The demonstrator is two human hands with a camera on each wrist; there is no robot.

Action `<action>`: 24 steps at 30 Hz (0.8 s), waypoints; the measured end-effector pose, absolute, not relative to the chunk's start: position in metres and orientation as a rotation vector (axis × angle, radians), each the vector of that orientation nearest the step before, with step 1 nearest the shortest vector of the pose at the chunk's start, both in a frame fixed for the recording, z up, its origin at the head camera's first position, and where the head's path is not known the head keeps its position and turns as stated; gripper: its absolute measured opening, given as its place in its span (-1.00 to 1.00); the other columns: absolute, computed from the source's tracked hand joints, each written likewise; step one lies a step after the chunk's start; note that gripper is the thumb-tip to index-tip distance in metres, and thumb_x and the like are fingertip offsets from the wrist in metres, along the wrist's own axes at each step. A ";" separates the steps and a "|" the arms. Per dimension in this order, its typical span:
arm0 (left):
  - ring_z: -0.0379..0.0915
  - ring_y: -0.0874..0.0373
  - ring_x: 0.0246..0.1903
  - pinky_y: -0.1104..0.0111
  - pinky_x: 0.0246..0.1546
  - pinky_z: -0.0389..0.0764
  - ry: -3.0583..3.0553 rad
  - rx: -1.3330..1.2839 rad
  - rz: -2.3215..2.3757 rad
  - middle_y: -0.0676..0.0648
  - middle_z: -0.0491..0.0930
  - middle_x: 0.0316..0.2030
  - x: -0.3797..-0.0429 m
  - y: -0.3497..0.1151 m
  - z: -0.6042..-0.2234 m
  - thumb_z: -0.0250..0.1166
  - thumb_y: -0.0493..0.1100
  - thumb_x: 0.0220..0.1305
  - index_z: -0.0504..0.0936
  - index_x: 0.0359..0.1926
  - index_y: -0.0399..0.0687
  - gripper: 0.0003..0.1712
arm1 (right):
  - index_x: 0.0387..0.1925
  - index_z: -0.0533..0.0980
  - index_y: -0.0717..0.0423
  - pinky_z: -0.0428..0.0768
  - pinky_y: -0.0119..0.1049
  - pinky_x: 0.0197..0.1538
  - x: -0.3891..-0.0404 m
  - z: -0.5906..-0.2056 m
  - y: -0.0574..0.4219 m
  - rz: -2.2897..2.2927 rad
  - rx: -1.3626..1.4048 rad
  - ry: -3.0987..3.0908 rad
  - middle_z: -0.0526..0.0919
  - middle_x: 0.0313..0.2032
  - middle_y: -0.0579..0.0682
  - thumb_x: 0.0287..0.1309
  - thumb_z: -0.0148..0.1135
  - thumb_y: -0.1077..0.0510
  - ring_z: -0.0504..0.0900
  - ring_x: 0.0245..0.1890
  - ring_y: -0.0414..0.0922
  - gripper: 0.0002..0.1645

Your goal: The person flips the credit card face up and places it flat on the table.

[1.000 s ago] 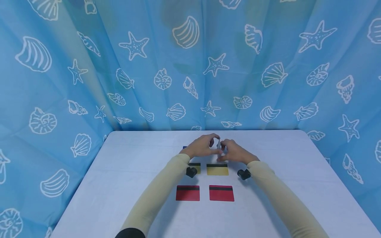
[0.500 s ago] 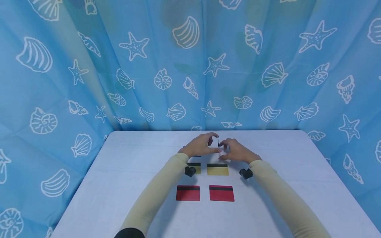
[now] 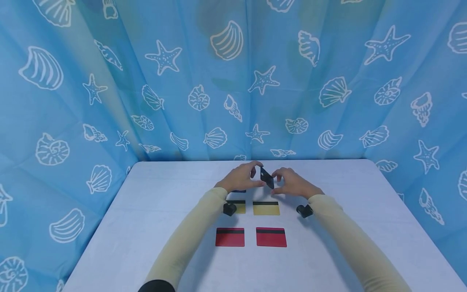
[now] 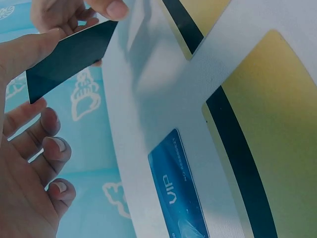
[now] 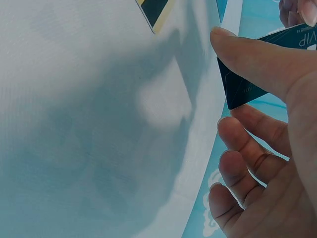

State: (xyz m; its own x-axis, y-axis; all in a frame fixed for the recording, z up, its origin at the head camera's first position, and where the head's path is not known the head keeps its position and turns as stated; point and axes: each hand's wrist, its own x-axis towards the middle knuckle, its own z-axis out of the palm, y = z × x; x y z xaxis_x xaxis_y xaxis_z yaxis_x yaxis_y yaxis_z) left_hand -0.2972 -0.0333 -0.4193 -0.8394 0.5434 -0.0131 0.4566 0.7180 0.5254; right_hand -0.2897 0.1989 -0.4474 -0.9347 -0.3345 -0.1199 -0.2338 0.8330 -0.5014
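Observation:
A dark VIP card (image 3: 267,177) is held up above the far part of the table, tilted between both hands. My left hand (image 3: 240,177) pinches its left end between thumb and index finger, the other fingers curling loosely below in the left wrist view. At the opposite end, my right hand (image 3: 294,183) pinches a corner between thumb and index finger. Printed "VIP" lettering shows on the face seen in the right wrist view; the face toward the left wrist camera is plain dark. A blue VIP card (image 4: 178,183) lies on the table, mostly hidden by my left hand in the head view.
Two yellow cards with black stripes, a right one (image 3: 266,208) and a left one (image 3: 240,207) partly covered by the left wrist camera (image 3: 230,209), form a row. Nearer lie two red striped cards, left (image 3: 230,237) and right (image 3: 271,237). A shell-print curtain (image 3: 233,81) hangs behind the white table (image 3: 120,227).
The held card has turned from nearly edge-on to showing its dark face in the head view. My hands have drawn slightly apart, left hand leftward and right hand rightward.

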 end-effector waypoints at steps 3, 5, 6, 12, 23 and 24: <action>0.51 0.12 -0.19 0.31 -0.23 0.58 2.762 0.801 0.771 -0.10 0.62 -0.04 -0.297 -0.034 -0.419 0.44 0.22 0.27 0.39 0.43 0.12 -0.20 | 0.28 0.49 0.20 0.54 0.15 0.25 -0.289 -0.446 0.199 -0.724 -0.417 2.813 0.56 0.02 0.16 0.04 0.61 -0.04 0.45 0.12 0.10 -0.17; 0.51 0.12 -0.21 0.32 -0.25 0.56 2.763 0.795 0.768 -0.09 0.62 -0.06 -0.297 -0.035 -0.420 0.44 0.21 0.27 0.40 0.42 0.12 -0.21 | 0.28 0.49 0.19 0.54 0.15 0.26 -0.288 -0.445 0.200 -0.723 -0.406 2.811 0.56 0.02 0.15 0.04 0.61 -0.04 0.44 0.12 0.11 -0.17; 0.51 0.12 -0.22 0.32 -0.25 0.56 2.763 0.793 0.768 -0.08 0.61 -0.08 -0.297 -0.035 -0.420 0.44 0.21 0.27 0.40 0.42 0.12 -0.21 | 0.28 0.49 0.19 0.54 0.14 0.26 -0.288 -0.444 0.200 -0.721 -0.405 2.812 0.56 0.01 0.15 0.04 0.61 -0.04 0.44 0.12 0.10 -0.17; 0.49 0.15 -0.26 0.34 -0.28 0.53 2.774 0.793 0.721 -0.05 0.61 -0.14 -0.299 -0.036 -0.424 0.42 0.22 0.28 0.40 0.41 0.14 -0.23 | 0.27 0.50 0.16 0.55 0.09 0.24 -0.289 -0.445 0.205 -0.704 -0.410 2.818 0.56 -0.01 0.13 0.03 0.61 -0.07 0.44 0.10 0.09 -0.17; 0.51 0.13 -0.22 0.29 -0.23 0.57 2.785 0.766 0.658 -0.02 0.60 -0.14 -0.301 -0.035 -0.425 0.42 0.22 0.27 0.43 0.39 0.16 -0.26 | 0.26 0.50 0.14 0.53 0.06 0.20 -0.291 -0.442 0.210 -0.672 -0.417 2.823 0.57 -0.02 0.11 0.05 0.60 -0.04 0.44 0.07 0.06 -0.21; 0.51 0.13 -0.22 0.29 -0.23 0.57 2.786 0.766 0.653 -0.02 0.61 -0.13 -0.301 -0.035 -0.425 0.42 0.22 0.27 0.44 0.38 0.16 -0.26 | 0.27 0.50 0.14 0.53 0.05 0.19 -0.291 -0.442 0.210 -0.668 -0.416 2.822 0.57 -0.02 0.11 0.05 0.60 -0.04 0.44 0.07 0.06 -0.21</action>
State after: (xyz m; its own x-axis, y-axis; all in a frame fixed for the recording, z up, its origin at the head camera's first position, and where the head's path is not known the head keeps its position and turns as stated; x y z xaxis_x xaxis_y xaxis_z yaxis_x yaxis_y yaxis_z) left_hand -0.3006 -0.0354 -0.4248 -0.8513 0.5219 -0.0546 0.4433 0.7708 0.4575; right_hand -0.2911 0.2099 -0.4423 -0.9378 -0.3184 -0.1386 -0.2225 0.8574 -0.4640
